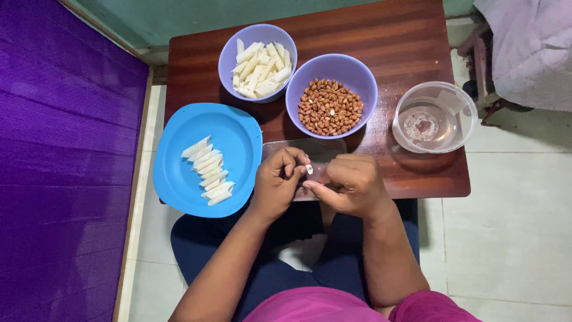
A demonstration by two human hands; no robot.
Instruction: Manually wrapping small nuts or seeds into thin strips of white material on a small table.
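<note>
While the left hand (279, 179) is pinching one pale pasta tube (309, 169), the right hand (351, 185), grip clenched, is meeting it beside the blue plate (238, 128) of lined-up tubes.

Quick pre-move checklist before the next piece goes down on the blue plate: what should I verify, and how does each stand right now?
1. Pasta piece held: ok, pinched at the left hand fingertips.
2. Right hand at the piece: ok, its fingers meet the left hand's.
3. Blue plate has free space: ok, pasta row fills only the middle.
4. Bowl of pasta stocked: ok.
5. Bowl of peanuts stocked: ok.
6. Anything inside the held piece: cannot tell, too small.
</note>
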